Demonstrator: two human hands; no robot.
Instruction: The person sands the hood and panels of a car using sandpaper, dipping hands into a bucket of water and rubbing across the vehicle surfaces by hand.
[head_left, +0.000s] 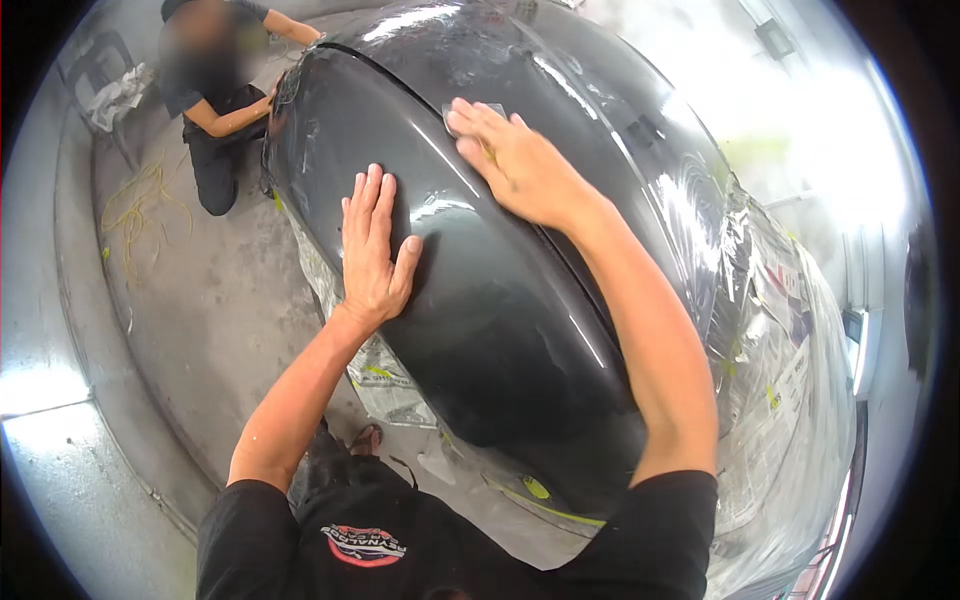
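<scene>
My left hand [375, 250] lies flat on the dark, glossy car panel [500, 340], fingers spread and nothing in it. Farther up and to the right, my right hand [515, 165] rests near the long gap between this panel and the car's hood [480, 50]. Under its fingertips is a small greyish, see-through flat piece [493, 108], partly covered by the fingers. Whether it is a sheet or a pad I cannot tell. Light reflects off the panel around both hands.
A co-worker [215, 100] crouches at the car's far left end, hands on its edge. Clear plastic and masking paper [770, 370] cover the car at right. A yellow cord [135, 215] lies on the concrete floor [210, 290]; a wall curves along the left.
</scene>
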